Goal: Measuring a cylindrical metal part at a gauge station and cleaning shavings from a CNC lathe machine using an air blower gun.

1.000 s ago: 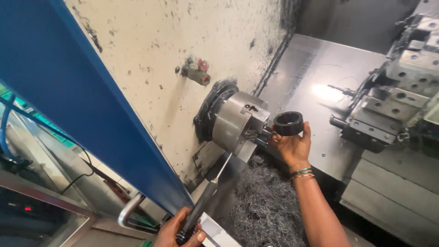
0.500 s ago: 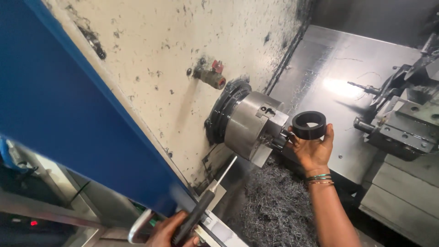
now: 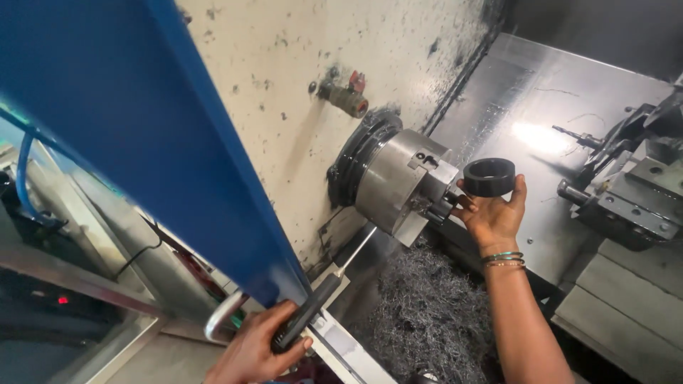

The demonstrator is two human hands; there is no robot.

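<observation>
Inside the lathe enclosure, seen from beside the open door:

Right hand: the right hand (image 3: 491,217) had its grip clamped on a black ring (image 3: 489,177), fingers curled under and around its lower edge, palm upturned.

Ring's place: it was held just beside the face of the steel chuck (image 3: 402,183), not seated in it, above the heap of metal swarf (image 3: 427,320).

Left hand: the left hand (image 3: 256,350) had its grip closed around the black handle of a long chuck key (image 3: 320,299), whose thin metal shaft ran up to the underside of the chuck.

Ring's handling: it looked like a thick machined metal piece, so probably stiff and fairly heavy for its bulk, possibly slick with oil; I judged the outer rim the safest place to hold, with fingers kept off the bore edge.

Wrist: bangles (image 3: 504,259) sat on the right wrist.

Nearby: a blue door (image 3: 142,128) stood at the left, a tool turret (image 3: 633,192) at the right edge, and a small valve fitting (image 3: 346,96) stuck out of the speckled wall (image 3: 284,57) above the chuck.
</observation>
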